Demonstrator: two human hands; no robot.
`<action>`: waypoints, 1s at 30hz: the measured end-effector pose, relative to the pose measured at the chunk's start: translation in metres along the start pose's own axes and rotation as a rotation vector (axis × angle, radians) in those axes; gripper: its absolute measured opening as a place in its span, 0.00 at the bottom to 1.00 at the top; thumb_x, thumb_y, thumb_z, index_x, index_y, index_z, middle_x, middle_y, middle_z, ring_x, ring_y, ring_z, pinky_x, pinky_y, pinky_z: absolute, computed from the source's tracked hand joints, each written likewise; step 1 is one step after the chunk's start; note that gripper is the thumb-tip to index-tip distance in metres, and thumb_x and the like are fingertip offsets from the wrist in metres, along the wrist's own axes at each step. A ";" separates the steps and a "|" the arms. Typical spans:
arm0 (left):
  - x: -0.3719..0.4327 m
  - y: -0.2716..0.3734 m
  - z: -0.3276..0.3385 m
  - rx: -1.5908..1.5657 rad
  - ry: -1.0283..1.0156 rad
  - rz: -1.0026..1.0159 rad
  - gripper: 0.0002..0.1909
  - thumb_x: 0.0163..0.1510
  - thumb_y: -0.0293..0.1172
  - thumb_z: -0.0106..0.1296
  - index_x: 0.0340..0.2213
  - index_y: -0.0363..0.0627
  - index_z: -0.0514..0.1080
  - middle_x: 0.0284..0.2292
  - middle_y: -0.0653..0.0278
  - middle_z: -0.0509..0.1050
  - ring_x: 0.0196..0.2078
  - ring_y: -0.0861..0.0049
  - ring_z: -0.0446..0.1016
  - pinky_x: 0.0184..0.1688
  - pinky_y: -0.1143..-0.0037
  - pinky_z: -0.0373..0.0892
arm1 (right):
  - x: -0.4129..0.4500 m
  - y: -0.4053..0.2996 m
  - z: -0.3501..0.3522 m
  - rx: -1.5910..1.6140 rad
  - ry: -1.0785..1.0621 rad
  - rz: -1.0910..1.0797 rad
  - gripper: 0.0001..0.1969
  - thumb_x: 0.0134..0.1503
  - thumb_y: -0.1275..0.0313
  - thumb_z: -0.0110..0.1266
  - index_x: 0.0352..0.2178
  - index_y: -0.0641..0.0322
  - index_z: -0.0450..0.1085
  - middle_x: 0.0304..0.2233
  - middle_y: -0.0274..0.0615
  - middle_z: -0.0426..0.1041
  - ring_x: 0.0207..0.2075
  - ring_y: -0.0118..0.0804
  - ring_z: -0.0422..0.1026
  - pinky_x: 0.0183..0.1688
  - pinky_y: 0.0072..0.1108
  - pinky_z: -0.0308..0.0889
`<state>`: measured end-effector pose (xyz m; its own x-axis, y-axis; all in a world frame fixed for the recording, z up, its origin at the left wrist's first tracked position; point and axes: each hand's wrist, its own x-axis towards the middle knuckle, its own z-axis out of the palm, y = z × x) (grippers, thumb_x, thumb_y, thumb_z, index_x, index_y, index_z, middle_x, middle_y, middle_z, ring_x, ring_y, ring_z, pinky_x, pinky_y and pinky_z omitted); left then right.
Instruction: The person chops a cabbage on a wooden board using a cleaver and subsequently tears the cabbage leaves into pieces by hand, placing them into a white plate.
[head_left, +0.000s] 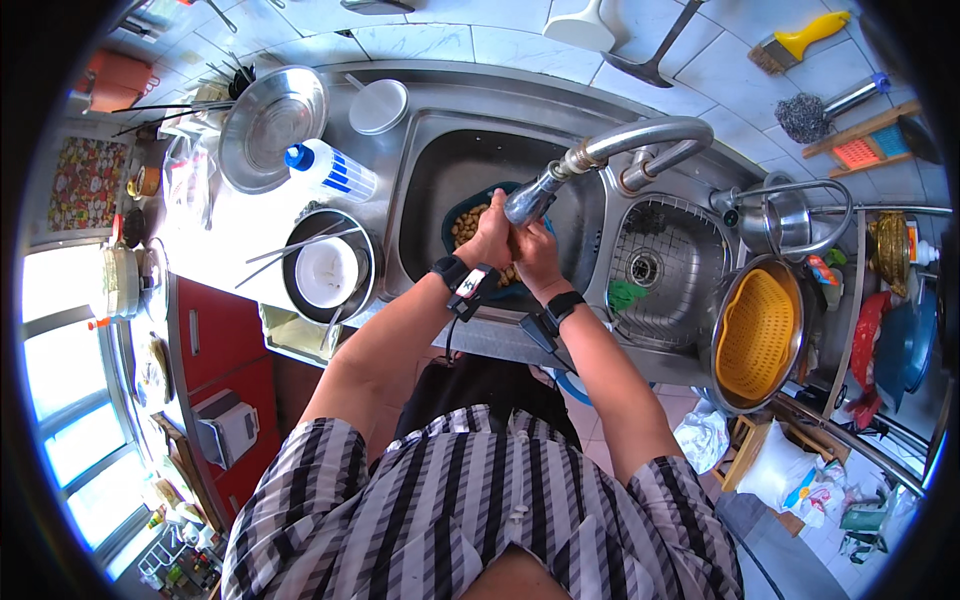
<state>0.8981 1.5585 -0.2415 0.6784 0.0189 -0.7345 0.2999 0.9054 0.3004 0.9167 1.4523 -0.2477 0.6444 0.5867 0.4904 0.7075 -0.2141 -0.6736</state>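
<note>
A blue-green basin (448, 225) sits in the larger bowl of a stainless steel sink (427, 169). Small brown, rounded food pieces, perhaps peanuts in the shell, lie in it (466, 225). Over the basin, my left hand (491, 232) and my right hand (535, 251) are close together, just below the metal faucet head (529, 201). Something brownish shows between them, too hidden to name. The faucet head and the hands themselves cover most fingers, so their grip cannot be made out. Each wrist wears a black strap with a small device.
Left of the sink stand a pot (367, 281) with a white bowl (327, 271) and chopsticks, a white bottle with a blue cap (337, 172), and a steel basin (274, 127). The small sink bowl (675, 300) holds a wire rack and green mesh. Rightward, a yellow basket (756, 334) rests in a metal basin.
</note>
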 end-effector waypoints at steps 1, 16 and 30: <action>0.001 0.001 -0.005 0.010 -0.084 0.045 0.27 0.63 0.52 0.32 0.41 0.40 0.70 0.35 0.56 0.76 0.38 0.65 0.74 0.46 0.68 0.69 | 0.002 0.000 0.000 -0.084 -0.050 -0.085 0.07 0.53 0.75 0.50 0.34 0.62 0.71 0.33 0.48 0.73 0.39 0.51 0.71 0.44 0.34 0.66; 0.035 -0.040 -0.023 0.636 0.020 0.472 0.25 0.61 0.50 0.42 0.51 0.44 0.64 0.44 0.66 0.70 0.46 0.79 0.66 0.49 0.73 0.65 | 0.005 0.006 0.015 1.352 0.164 1.301 0.23 0.62 0.55 0.44 0.51 0.59 0.62 0.48 0.39 0.67 0.48 0.36 0.67 0.53 0.29 0.63; -0.010 0.010 -0.004 -0.114 -0.315 -0.003 0.22 0.58 0.52 0.44 0.33 0.43 0.71 0.30 0.60 0.76 0.33 0.69 0.74 0.40 0.68 0.70 | 0.007 -0.017 0.028 1.486 0.420 1.074 0.08 0.57 0.73 0.53 0.36 0.66 0.71 0.37 0.36 0.74 0.38 0.28 0.72 0.43 0.22 0.68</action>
<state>0.8918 1.5684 -0.2335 0.8571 -0.0997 -0.5054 0.2371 0.9473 0.2153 0.9009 1.4821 -0.2487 0.7665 0.4271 -0.4796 -0.6387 0.5850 -0.4999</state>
